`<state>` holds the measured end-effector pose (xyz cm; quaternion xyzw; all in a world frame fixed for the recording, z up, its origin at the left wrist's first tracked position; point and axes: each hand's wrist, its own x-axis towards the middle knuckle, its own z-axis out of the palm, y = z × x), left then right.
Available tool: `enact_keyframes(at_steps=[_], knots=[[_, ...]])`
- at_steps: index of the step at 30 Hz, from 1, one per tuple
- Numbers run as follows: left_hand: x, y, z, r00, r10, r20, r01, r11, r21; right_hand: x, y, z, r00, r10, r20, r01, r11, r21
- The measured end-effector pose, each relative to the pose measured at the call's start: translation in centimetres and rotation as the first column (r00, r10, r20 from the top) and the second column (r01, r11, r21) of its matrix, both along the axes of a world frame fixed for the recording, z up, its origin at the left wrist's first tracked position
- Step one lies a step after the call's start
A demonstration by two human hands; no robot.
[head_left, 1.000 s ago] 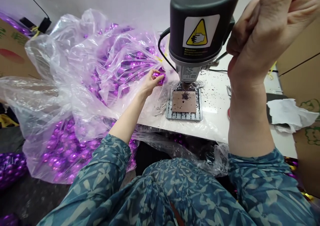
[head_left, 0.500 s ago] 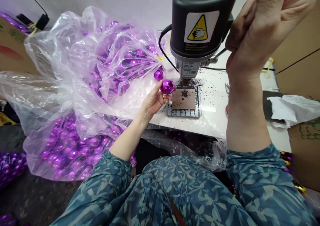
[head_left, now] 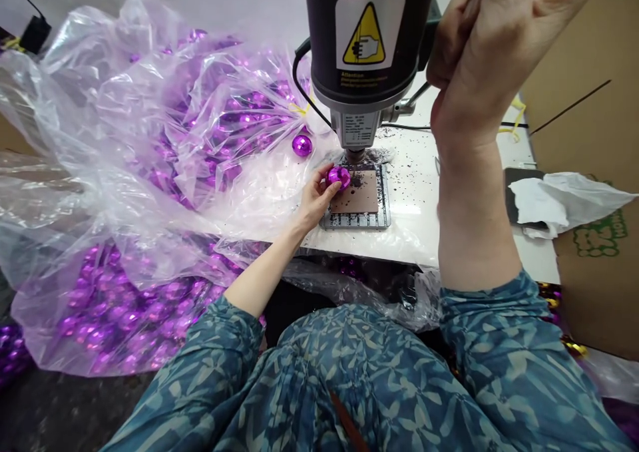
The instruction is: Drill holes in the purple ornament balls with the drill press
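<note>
A shiny purple faceted ball (head_left: 339,178) is held by the fingers of my left hand (head_left: 318,194), over the left part of a brown square plate (head_left: 363,199) on a slotted metal base (head_left: 384,216). Above the plate stands a black drill press (head_left: 369,46) with a yellow warning label. My right hand (head_left: 492,52) is raised at the machine's right side, its fingers curled; what they hold is hidden behind the hand. Another purple ball (head_left: 302,146) lies on the plastic just left of the machine.
Large clear plastic bags (head_left: 124,172) full of purple balls cover the left side. Dark shavings lie scattered on the white table (head_left: 419,192). White crumpled tissue (head_left: 554,202) and a cardboard box (head_left: 589,119) are at the right.
My left hand has brought its ball rightward over the brown plate, and the fingers have turned around it. My right hand stays raised beside the machine. The whole view has shifted a little.
</note>
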<state>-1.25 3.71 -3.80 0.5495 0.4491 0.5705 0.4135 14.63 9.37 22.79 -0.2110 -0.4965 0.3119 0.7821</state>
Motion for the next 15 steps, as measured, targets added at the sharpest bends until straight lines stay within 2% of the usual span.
enact_keyframes(at_steps=[3, 9, 15], knots=[[0.2, 0.3, -0.2, 0.999, -0.010, -0.041, 0.011, 1.000, 0.022, 0.2, -0.8, 0.4, 0.999, 0.042, 0.034, -0.041, 0.998, -0.052], [0.8, 0.4, -0.5, 0.997, -0.032, -0.072, 0.031, 0.999, -0.022, 0.5, -1.0, 0.4, 0.996, 0.089, 0.024, -0.088, 0.995, -0.043], [1.5, -0.1, -0.5, 0.985, -0.008, -0.174, 0.013, 0.999, 0.032, 0.7, -1.1, 0.7, 0.996, 0.072, 0.061, -0.066, 0.994, -0.091]])
